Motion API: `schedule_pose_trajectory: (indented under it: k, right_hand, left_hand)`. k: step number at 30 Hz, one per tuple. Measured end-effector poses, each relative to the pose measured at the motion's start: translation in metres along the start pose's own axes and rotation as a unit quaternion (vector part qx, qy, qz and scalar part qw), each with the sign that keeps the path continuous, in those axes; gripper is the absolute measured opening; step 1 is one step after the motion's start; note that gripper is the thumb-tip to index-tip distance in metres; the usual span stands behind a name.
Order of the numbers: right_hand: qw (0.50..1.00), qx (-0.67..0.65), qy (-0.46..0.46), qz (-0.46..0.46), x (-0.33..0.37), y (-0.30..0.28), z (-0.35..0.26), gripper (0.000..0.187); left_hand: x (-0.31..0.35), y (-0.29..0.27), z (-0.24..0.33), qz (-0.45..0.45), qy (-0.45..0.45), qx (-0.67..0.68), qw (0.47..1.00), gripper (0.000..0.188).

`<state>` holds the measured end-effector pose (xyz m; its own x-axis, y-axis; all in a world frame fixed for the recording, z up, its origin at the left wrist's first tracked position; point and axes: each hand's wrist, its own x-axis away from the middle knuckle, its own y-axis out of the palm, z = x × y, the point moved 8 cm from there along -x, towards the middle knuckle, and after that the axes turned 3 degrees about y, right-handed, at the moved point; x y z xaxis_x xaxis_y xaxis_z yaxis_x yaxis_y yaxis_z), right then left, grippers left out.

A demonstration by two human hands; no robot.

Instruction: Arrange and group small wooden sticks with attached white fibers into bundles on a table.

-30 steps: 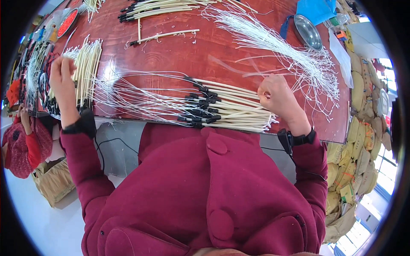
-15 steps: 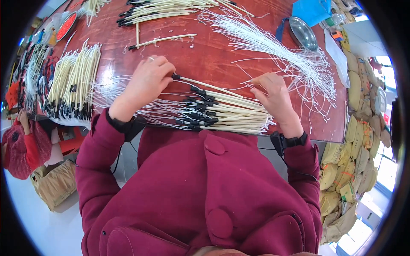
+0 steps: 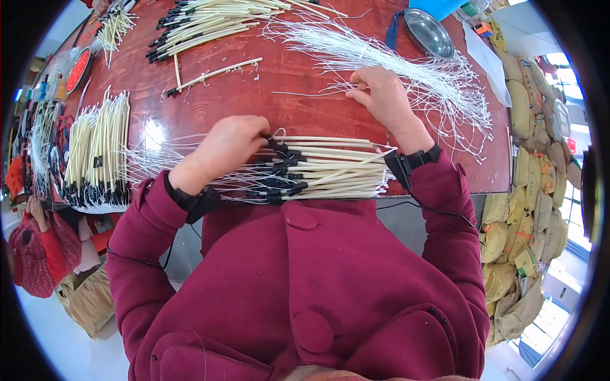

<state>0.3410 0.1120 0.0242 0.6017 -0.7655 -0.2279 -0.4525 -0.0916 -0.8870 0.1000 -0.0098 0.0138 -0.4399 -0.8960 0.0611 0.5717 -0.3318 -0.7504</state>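
My left hand [image 3: 232, 141] is closed with its fingertips at the black end of the topmost cream tube [image 3: 327, 139]. A small white loop of wire [image 3: 279, 132] curls beside those fingertips. Under and nearer to me lies a pile of similar cream tubes [image 3: 343, 170] with black ends [image 3: 286, 166], thin white wires trailing left from them. Farther right, my right hand [image 3: 384, 94] pinches a thin white wire [image 3: 305, 94] whose free length points left. It is at the edge of a big spread bundle of white wires [image 3: 445, 89].
More black-ended tubes lie in a far heap [image 3: 216, 25] and a left stack [image 3: 101, 149]. Two loose tubes [image 3: 219, 74] are between. A metal bowl [image 3: 429, 33] stands far right, a dish of red pieces [image 3: 79, 68] far left. Another person's sleeve [image 3: 54, 254] shows left.
My right hand has moved up and left to the wire bundle and pinches a wire. My left hand has come down nearer to me, and the top tube lies flatter on the pile.
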Motion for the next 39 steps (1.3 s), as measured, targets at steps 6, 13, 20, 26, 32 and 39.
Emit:
schedule_pose_trajectory:
  k: [6,13,20,26,32,39]
  right_hand:
    - [0.989,0.024,-0.061,0.133,0.018,-0.034,-0.005,0.021]
    - [0.995,0.004,0.057,0.079,0.044,-0.037,0.003,0.020]
    - [0.997,-0.040,-0.012,0.057,0.045,-0.025,-0.015,0.022]
    - [0.995,-0.023,-0.098,0.019,0.059,0.000,-0.058,0.022]
    - [0.992,-0.050,-0.078,-0.081,0.077,-0.005,-0.054,0.027]
    - [0.999,0.005,-0.045,-0.016,0.067,-0.011,-0.046,0.029]
  left_hand:
    - [-0.027,-0.008,0.018,0.049,0.082,-0.068,0.993,0.015]
    - [-0.075,0.009,0.001,0.115,0.068,-0.196,0.971,0.017]
    - [-0.051,0.007,0.013,0.064,0.099,-0.139,0.983,0.010]
    - [-0.043,0.010,-0.009,0.039,0.029,-0.169,0.985,0.008]
    - [-0.046,0.010,-0.015,0.051,0.020,-0.154,0.987,0.009]
    - [-0.051,0.013,-0.015,0.032,0.008,-0.164,0.986,0.016]
